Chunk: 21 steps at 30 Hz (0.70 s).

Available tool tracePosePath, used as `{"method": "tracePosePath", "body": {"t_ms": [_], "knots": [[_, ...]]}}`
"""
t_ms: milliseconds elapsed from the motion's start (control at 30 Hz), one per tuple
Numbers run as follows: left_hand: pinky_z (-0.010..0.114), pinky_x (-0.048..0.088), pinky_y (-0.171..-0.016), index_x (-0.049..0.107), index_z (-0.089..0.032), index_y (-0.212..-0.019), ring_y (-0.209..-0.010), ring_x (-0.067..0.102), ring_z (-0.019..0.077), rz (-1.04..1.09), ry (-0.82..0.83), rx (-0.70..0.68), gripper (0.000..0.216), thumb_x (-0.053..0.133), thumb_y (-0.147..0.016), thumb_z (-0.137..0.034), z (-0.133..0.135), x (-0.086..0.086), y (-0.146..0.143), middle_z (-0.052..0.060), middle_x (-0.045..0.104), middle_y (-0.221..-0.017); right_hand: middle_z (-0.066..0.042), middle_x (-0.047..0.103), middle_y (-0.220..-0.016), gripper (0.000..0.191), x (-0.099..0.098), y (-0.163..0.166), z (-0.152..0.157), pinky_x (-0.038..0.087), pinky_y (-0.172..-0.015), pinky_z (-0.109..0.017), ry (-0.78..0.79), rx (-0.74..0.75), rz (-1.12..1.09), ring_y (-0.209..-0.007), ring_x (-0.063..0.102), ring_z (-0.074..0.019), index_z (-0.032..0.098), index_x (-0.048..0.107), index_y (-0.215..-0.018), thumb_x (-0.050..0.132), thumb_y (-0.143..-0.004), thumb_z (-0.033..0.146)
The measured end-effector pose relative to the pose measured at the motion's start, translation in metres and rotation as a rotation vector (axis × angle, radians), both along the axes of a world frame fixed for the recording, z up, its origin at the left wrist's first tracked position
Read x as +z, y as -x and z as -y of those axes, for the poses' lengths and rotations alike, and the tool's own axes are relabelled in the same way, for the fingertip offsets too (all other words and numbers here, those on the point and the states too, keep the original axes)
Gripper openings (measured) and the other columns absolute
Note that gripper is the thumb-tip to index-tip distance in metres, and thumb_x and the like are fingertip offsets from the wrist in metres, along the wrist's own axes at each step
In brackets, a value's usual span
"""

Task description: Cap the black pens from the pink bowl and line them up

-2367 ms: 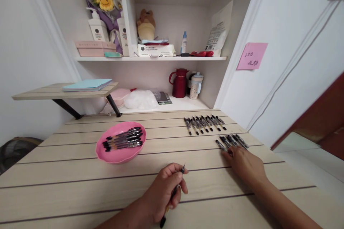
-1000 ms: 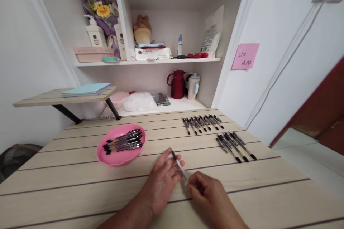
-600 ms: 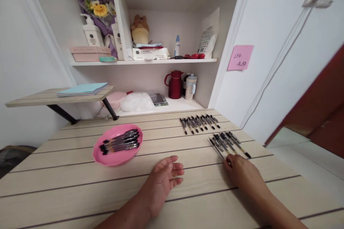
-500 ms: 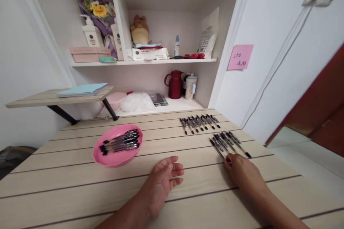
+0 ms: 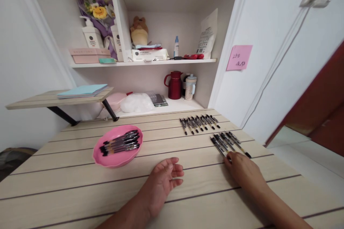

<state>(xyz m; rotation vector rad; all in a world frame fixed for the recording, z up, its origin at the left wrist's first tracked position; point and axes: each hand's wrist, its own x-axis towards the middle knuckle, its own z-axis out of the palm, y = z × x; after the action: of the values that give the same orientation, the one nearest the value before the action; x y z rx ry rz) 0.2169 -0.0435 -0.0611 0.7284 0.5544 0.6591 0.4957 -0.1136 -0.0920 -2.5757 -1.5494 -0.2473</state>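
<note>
My right hand [image 5: 242, 168] is closed around the near end of a black pen [image 5: 218, 146], at the left side of a short row of pens [image 5: 228, 141] lying on the table. The fingers hide the lower ends of some of these pens. Farther back, a second row of clear-barrelled pens with black ends [image 5: 200, 123] lies side by side. My left hand [image 5: 166, 177] rests on the table with fingers apart and slightly curled, holding nothing. To its left stands a pink scalloped bowl [image 5: 118, 162] with several more pens [image 5: 122, 143] in it.
A small raised shelf [image 5: 34, 102] with blue-covered papers [image 5: 82, 90] stands at the back left. Behind the table are white cupboard shelves [image 5: 161, 62] with a red jug [image 5: 175, 85], a cup [image 5: 190, 87] and a plastic bag [image 5: 137, 102]. A pink note [image 5: 239, 58] is on the right wall.
The pen under my right hand has shifted slightly right, closer to its neighbours in the near row. My left hand has stayed in place.
</note>
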Motion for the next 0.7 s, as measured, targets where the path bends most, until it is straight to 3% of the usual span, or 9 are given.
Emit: {"method": "tracePosePath", "body": {"t_ms": [433,600,700], "knots": [[0.034,0.039,-0.078,0.057,-0.015,-0.101,-0.083,0.055,0.0174,0.001,-0.039,-0.005,0.032,0.058,-0.074,-0.032,0.0,-0.004,0.0,0.01,0.059,-0.091,-0.008,0.062,-0.075,0.024,0.002,0.008,0.005,0.03,-0.05,-0.027,-0.111,0.01,0.049,-0.063,0.058,-0.0188,0.018,0.055,-0.074,0.04,-0.082,0.034],[0.033,0.04,-0.075,0.054,-0.016,-0.104,-0.079,0.056,0.0162,-0.064,-0.148,-0.026,0.034,0.057,-0.075,-0.033,-0.004,-0.004,0.001,0.01,0.059,-0.092,-0.006,0.062,-0.07,0.026,0.011,0.046,0.008,0.026,-0.049,-0.026,-0.129,0.157,0.02,-0.062,0.058,-0.0178,0.019,0.053,-0.068,0.037,-0.084,0.032],[0.032,0.041,-0.074,0.052,-0.018,-0.109,-0.076,0.057,0.0151,-0.182,-0.327,0.011,0.039,0.057,-0.073,-0.033,-0.015,-0.001,0.005,0.008,0.058,-0.093,-0.004,0.063,-0.066,0.031,0.016,0.085,0.006,0.024,-0.05,-0.026,-0.089,0.303,-0.061,-0.059,0.057,-0.0163,0.02,0.055,-0.066,0.032,-0.087,0.028]]}}
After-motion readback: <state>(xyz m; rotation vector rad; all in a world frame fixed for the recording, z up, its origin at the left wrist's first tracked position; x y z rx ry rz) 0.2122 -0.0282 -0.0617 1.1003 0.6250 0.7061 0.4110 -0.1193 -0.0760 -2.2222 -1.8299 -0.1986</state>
